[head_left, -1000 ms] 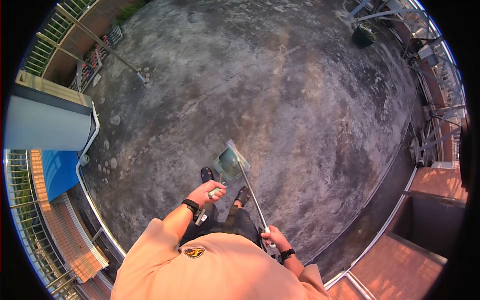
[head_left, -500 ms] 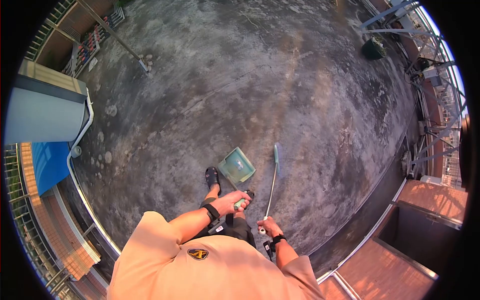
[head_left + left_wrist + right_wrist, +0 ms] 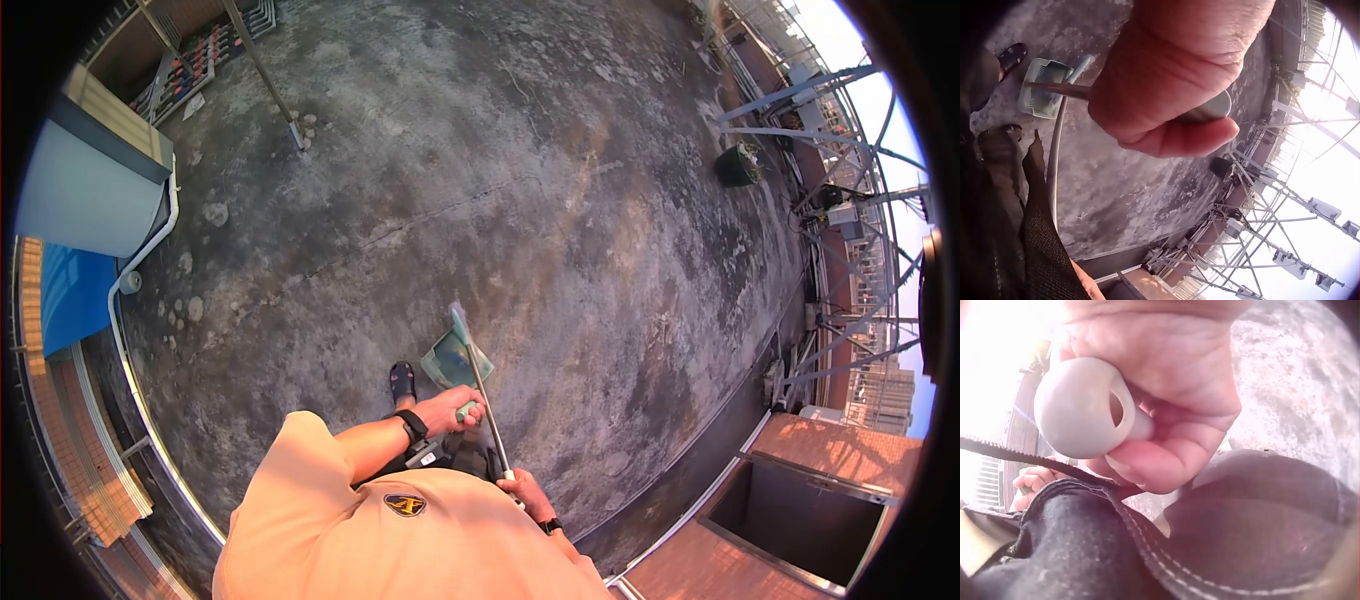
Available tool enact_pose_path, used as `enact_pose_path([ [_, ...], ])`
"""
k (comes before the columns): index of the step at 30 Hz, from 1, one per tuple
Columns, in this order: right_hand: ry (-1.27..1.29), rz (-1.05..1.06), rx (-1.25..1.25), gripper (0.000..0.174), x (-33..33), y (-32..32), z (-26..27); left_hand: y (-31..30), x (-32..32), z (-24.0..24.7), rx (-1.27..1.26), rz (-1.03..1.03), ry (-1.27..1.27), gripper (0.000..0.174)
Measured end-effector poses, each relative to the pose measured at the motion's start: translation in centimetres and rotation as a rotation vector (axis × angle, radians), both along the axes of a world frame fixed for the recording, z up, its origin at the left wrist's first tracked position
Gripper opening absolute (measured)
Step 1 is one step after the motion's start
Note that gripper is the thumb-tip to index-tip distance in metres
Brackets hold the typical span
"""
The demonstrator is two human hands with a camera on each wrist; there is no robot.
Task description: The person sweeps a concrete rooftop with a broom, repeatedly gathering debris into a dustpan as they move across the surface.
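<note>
My left hand (image 3: 452,410) grips the green-ended handle of a pale green dustpan (image 3: 436,368) that lies in front of my feet. In the left wrist view the fingers wrap round this handle, and its rod (image 3: 1060,89) runs toward the pan. My right hand (image 3: 530,489) holds the upper end of a long-handled broom (image 3: 484,395). Its pale rounded end cap (image 3: 1075,409) shows beside the curled fingers in the right wrist view. The broom head (image 3: 459,326) overlaps the dustpan's far edge. What lies inside the pan is mostly hidden behind the broom.
Stained concrete floor (image 3: 400,190) spreads ahead. A dark bucket (image 3: 738,166) stands at the right near metal framework (image 3: 800,95). White pipes (image 3: 125,335) run along the left edge. A brick ledge with a dark opening (image 3: 795,515) lies at the lower right.
The broom head first lay over the dustpan, swung out to its right, and now is back left over the pan. The left hand moved right with the dustpan, then slightly back left.
</note>
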State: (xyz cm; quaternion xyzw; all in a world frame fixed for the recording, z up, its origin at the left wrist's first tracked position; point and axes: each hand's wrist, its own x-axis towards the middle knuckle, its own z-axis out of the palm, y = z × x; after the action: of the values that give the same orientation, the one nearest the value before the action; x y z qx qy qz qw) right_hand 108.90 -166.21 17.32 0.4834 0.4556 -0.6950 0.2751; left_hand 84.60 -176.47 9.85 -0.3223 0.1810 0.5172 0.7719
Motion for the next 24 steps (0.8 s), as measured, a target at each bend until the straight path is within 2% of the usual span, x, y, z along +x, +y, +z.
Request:
enact_pose_path([
  [2, 0.014, 0.115, 0.145, 0.015, -2.0, 2.0, 0.2, -0.6, -2.3, 4.0, -0.013, 0.078, 0.061, 0.012],
  [4, 0.007, 0.103, 0.123, 0.016, -3.7, 5.0, -0.2, -0.6, -3.8, 7.3, -0.064, 0.139, 0.151, 0.016],
  [11, 0.094, 0.224, 0.363, 0.015, -12.8, 19.9, -4.2, 3.9, -4.8, 3.2, -0.179, 0.155, 0.15, 0.013],
  [13, 0.15, 0.237, 0.35, 0.013, -16.0, 25.0, -6.4, 5.6, -5.8, 3.2, -0.224, 0.106, 0.231, 0.013],
  [15, 0.213, 0.194, 0.301, 0.012, -18.8, 29.6, -8.6, 7.2, -6.4, 3.4, -0.295, 0.094, 0.229, 0.014],
  [17, 0.194, 0.128, 0.275, 0.013, -21.6, 32.2, -8.4, 8.1, -6.8, 2.7, -0.265, 0.139, 0.157, 0.011],
  [19, 0.186, 0.149, 0.308, 0.012, -22.9, 33.8, -9.2, 9.1, -7.3, 2.3, -0.304, 0.143, 0.159, 0.011],
  [21, 0.135, 0.45, 0.38, 0.013, -23.8, 34.2, -11.2, 9.8, -8.0, 1.9, -0.268, 0.186, 0.088, 0.017],
  [22, 0.04, 0.403, 0.351, 0.017, -23.6, 32.7, -12.6, 10.3, -8.2, 2.0, -0.273, 0.175, 0.149, 0.019],
  [24, 0.002, 0.52, 0.316, 0.029, -20.6, 29.8, -15.2, 11.0, -8.7, 2.3, -0.275, 0.167, 0.166, 0.019],
])
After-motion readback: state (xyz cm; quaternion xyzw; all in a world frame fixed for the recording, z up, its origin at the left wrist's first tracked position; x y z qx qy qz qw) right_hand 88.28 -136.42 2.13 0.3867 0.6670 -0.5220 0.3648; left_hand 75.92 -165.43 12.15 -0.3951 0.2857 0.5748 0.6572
